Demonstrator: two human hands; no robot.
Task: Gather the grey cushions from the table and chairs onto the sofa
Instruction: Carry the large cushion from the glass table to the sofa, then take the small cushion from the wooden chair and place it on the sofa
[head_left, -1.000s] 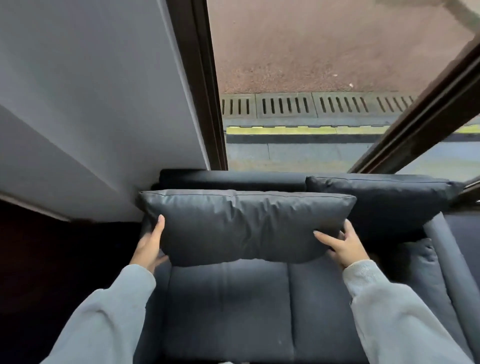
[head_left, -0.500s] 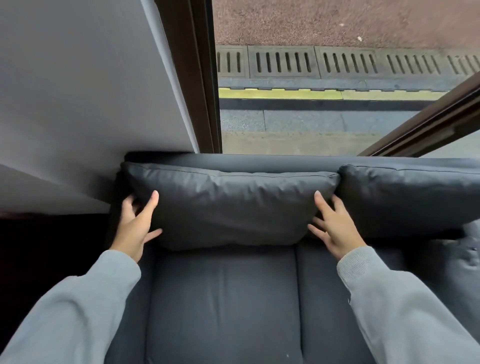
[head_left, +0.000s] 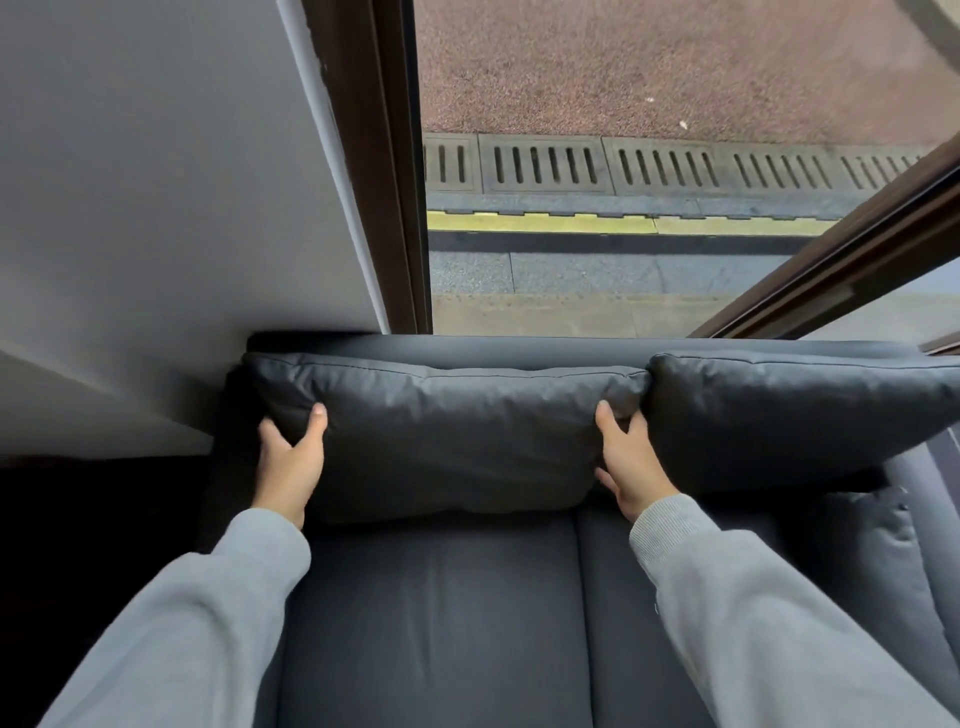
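A dark grey cushion (head_left: 447, 431) leans upright against the backrest at the left end of the dark grey sofa (head_left: 431, 623). My left hand (head_left: 291, 457) grips its left edge, thumb on the front and fingers behind. At its right edge my right hand (head_left: 626, 462) is tucked between it and a second grey cushion (head_left: 789, 415), which leans against the backrest to the right and touches the first one.
A white wall (head_left: 156, 208) stands behind the sofa's left end. A dark window frame (head_left: 384, 166) and glass look out on pavement with a drain grate. Dark floor lies left of the sofa. A padded armrest (head_left: 883, 561) is at the right.
The cushion, held above the seat a second ago, now rests against the backrest. Both hands stayed at its ends and pushed it back, snug against the second cushion.
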